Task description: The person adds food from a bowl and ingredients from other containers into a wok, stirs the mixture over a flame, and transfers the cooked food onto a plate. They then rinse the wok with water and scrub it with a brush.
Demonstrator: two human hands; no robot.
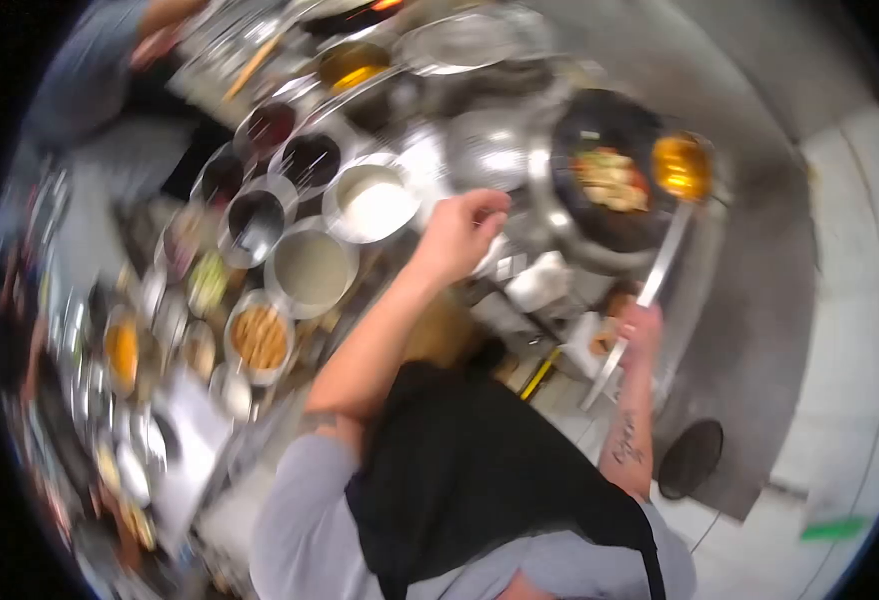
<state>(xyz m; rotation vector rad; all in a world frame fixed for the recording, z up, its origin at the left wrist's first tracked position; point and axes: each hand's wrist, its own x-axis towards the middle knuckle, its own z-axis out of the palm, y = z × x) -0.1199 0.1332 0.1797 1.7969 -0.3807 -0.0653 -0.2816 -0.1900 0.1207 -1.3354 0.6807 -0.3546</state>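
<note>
My right hand [640, 335] is wrapped round the long handle of a metal ladle [672, 235]. The ladle's bowl, full of yellow liquid, is at the right rim of a dark wok [615, 115]. Pale and reddish food pieces [610, 180] lie in the wok. Left of the wok, my left hand [463, 235] is raised with its fingers curled together; blur hides whatever they may hold. Nearest to it on the left stands a pot of white contents [375, 203].
Several pots and bowls, one with orange-brown pieces [259, 336], cover the counter at left. A pan of yellow liquid [354, 66] stands at the top. A crumpled white cloth [540, 282] lies below the wok. Another person's arm [165, 15] reaches in at top left.
</note>
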